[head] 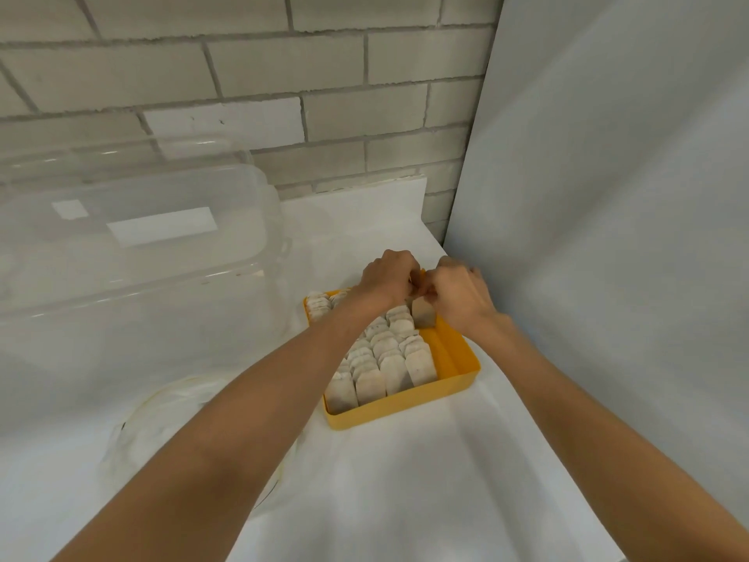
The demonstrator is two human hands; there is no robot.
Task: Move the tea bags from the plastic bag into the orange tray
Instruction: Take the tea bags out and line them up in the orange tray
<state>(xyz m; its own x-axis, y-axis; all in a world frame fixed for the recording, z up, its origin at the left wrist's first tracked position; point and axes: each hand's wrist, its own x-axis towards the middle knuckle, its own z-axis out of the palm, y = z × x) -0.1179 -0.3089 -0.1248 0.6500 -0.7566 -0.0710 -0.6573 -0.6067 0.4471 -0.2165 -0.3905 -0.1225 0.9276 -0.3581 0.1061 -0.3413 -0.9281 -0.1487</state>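
**No readable text in view**

No word, brand, number or sign can be read anywhere. The clear plastic storage box [133, 253] at the left carries two pale rectangular patches that look like labels, but both appear blank. The tea bags [381, 358] standing in rows in the orange tray [458, 383] show no tags or print that can be made out. The brick wall [283, 75] bears only small dark marks, not letters.
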